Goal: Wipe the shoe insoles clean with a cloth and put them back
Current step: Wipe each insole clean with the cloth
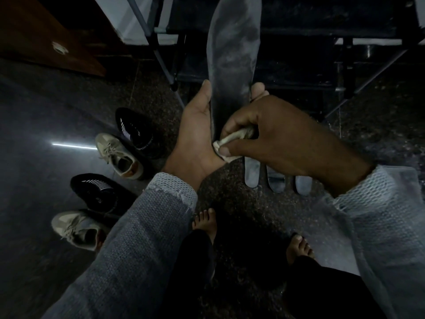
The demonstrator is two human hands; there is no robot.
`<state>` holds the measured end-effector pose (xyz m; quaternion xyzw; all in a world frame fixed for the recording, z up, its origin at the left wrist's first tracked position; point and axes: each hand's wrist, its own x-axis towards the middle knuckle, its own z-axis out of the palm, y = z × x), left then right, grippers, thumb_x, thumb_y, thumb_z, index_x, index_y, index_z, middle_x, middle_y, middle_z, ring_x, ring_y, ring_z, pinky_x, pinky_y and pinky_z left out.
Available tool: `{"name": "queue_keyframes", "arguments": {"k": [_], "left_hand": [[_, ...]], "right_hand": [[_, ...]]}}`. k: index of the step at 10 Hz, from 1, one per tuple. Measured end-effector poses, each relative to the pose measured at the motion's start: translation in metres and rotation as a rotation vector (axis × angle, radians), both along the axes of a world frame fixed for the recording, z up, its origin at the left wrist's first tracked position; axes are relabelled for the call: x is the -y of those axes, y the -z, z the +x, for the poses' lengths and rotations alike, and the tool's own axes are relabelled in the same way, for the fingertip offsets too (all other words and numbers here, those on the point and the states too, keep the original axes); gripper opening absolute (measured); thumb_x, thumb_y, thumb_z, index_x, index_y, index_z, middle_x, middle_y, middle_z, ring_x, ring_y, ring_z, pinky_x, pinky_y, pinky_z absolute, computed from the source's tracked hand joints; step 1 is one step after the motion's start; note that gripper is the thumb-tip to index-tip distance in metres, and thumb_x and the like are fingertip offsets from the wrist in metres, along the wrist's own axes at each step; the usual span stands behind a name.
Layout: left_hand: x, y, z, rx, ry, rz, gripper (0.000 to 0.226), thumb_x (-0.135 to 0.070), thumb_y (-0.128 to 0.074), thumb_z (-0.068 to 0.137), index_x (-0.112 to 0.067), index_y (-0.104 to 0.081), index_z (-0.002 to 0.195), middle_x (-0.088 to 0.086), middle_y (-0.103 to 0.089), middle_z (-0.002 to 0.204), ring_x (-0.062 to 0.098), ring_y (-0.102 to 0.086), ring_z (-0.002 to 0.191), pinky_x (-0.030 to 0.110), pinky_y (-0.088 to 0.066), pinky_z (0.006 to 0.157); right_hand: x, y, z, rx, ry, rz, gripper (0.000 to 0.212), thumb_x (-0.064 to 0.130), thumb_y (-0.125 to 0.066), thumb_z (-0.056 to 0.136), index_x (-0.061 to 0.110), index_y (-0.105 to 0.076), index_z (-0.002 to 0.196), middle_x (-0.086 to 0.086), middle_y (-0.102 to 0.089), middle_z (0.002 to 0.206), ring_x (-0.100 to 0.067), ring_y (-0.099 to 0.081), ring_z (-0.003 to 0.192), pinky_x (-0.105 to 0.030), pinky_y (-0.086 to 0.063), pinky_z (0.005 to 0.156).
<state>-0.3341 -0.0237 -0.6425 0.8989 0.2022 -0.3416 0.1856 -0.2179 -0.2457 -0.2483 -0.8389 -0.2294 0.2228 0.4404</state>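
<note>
Wiping step: insole (232,49) is gripped by left hand (197,125); cloth (226,146) is pinched by right hand (276,134) at heel. Next judged: strokes toeward, then refitting into shoes (119,155) left of insole.

We saw a dark speckled floor (230,199) with a thin bright streak of reflected light (73,145) toward its left edge. A brown wooden cabinet (46,31) with a small round metal fitting (59,47) filled the top left corner. Along the top edge stood a dark metal rack (322,65) on slanted legs, with pale panels behind it. Two bare feet (204,223) rested on the floor near the bottom edge, below dark trousers.
</note>
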Motion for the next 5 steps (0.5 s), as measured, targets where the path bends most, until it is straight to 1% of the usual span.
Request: {"name": "queue_keyframes", "arguments": {"k": [1, 2, 3, 4, 5], "left_hand": [[-0.024, 0.061, -0.014, 0.041, 0.282, -0.009, 0.054, -0.03, -0.008, 0.1, -0.021, -0.008, 0.153, 0.005, -0.011, 0.161, 0.033, -0.009, 0.147, 0.052, -0.008, 0.117], [-0.017, 0.039, -0.019, 0.005, 0.315, -0.149, 0.051, -0.025, -0.011, 0.102, -0.02, -0.006, 0.153, 0.006, -0.011, 0.161, 0.033, -0.011, 0.147, 0.05, -0.01, 0.118], [0.043, -0.143, 0.058, -0.034, 0.07, -0.559, 0.052, -0.031, -0.016, 0.098, -0.011, -0.032, 0.144, 0.012, -0.036, 0.152, 0.029, -0.038, 0.136, 0.05, -0.035, 0.111], [0.082, -0.341, 0.119, 0.028, -0.609, -1.789, 0.058, -0.048, -0.022, 0.101, -0.004, -0.055, 0.121, 0.009, -0.056, 0.131, 0.022, -0.06, 0.117, 0.039, -0.05, 0.095], [0.086, -0.353, 0.138, -0.037, -0.705, -1.729, 0.062, -0.05, -0.024, 0.1, -0.003, -0.046, 0.134, 0.01, -0.053, 0.136, 0.023, -0.052, 0.125, 0.04, -0.049, 0.099]], "right_hand": [[0.003, 0.005, 0.001, 0.098, 0.065, -0.038, 0.009, 0.024, -0.072, 0.083, 0.016, -0.074, 0.082, 0.006, -0.071, 0.077, -0.004, -0.064, 0.073, -0.027, -0.049, 0.07], [0.001, 0.015, 0.001, 0.2, 0.272, -0.001, 0.01, 0.026, -0.07, 0.085, 0.017, -0.074, 0.082, 0.009, -0.069, 0.076, -0.004, -0.062, 0.073, -0.02, -0.049, 0.071], [-0.004, 0.019, 0.002, 0.248, 0.357, 0.04, 0.011, 0.025, -0.07, 0.086, 0.015, -0.073, 0.083, 0.01, -0.065, 0.076, -0.003, -0.059, 0.073, -0.013, -0.045, 0.068], [-0.006, 0.014, 0.0, 0.186, 0.24, 0.101, 0.007, 0.019, -0.07, 0.086, 0.013, -0.073, 0.084, 0.009, -0.069, 0.078, -0.004, -0.063, 0.077, -0.016, -0.049, 0.072], [-0.004, 0.006, 0.0, 0.083, 0.023, 0.094, 0.007, 0.018, -0.072, 0.084, 0.012, -0.074, 0.085, 0.006, -0.071, 0.08, -0.004, -0.065, 0.077, -0.022, -0.051, 0.072]]}}
